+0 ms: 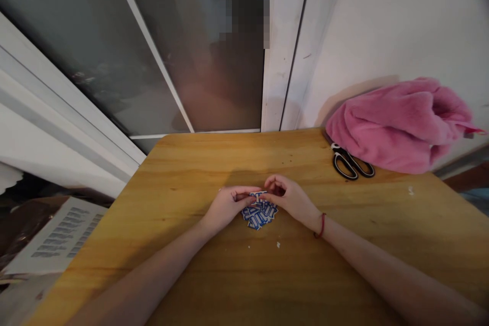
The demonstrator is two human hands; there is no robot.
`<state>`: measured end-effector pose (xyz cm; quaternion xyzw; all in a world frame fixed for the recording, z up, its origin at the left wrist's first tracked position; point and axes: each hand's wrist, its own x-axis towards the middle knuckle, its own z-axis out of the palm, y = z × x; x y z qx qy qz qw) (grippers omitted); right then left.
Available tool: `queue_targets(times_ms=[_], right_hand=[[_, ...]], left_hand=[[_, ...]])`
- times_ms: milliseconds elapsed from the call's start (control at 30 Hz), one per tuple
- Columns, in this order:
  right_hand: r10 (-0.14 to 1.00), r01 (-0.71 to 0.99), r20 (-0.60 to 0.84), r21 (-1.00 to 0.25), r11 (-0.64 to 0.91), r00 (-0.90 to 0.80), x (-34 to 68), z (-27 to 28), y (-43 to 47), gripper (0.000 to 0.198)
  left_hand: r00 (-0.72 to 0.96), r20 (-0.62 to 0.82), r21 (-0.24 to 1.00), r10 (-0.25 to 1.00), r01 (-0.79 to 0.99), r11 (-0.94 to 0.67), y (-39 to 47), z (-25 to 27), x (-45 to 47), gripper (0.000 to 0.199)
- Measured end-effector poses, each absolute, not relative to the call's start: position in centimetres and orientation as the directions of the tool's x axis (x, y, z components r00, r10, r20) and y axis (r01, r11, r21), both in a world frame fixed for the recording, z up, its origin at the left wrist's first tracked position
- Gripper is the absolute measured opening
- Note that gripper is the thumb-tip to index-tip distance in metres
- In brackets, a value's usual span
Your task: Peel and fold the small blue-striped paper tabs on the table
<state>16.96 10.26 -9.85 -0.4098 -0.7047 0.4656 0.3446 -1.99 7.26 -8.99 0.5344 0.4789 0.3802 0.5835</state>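
Two bare hands meet just above a small pile of flat pieces (262, 216) on the wooden bench (305, 275) in the head view. The left hand (223, 208), over the pile's left edge, pinches a pale, blue-marked piece (258, 195) between thumb and fingers at the pile's far side. The right hand (294, 199), on the pile's right, has its thumb at that piece and its fingers curled; whether it grips too, I cannot tell. Scissors (353, 164) lie beyond the pile to its right, partly under a pink plush cloth (389, 125).

The held piece could slip and drop back among the others, since it looks small and only fingertips have it. The fingers work so close that a knuckle might also nudge the loose layers and scatter them.

Each piece in the pile looks thin and roughly rectangular, whitish with blue edging, overlapping its neighbours at odd angles; any finer marking is too small to read.
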Motion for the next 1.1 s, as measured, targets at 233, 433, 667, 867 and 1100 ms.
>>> queue_targets(times_ms=[233, 433, 667, 867, 1100], right_hand=[[0.797, 0.382, 0.177, -0.804, 0.455, -0.578, 17.7, -9.3, 10.4, 0.023], [0.711, 0.386, 0.146, -0.756, 0.529, -0.688, 18.7, -8.9, 11.1, 0.023], [0.645, 0.421, 0.034, -0.731, 0.537, -0.764, 19.8, -8.0, 11.8, 0.03], [0.623, 0.371, 0.071, -0.749, 0.549, -0.779, 19.5, -8.2, 11.9, 0.022], [0.636, 0.395, 0.024, -0.765, 0.509, -0.771, 19.3, -8.0, 11.7, 0.02]], left_hand=[[0.048, -0.084, 0.996, 0.995, -0.013, 0.084, 7.5, -9.2, -3.0, 0.034], [0.086, -0.097, 0.995, 0.992, 0.017, 0.096, 7.5, -9.4, -3.3, 0.033], [0.114, -0.13, 0.991, 0.985, 0.044, 0.126, 7.6, -9.2, -3.2, 0.032], [0.129, -0.154, 0.988, 0.98, 0.049, 0.148, 7.5, -8.8, -2.9, 0.03], [0.183, -0.172, 0.985, 0.968, 0.059, 0.163, 7.5, -9.1, -3.0, 0.031]])
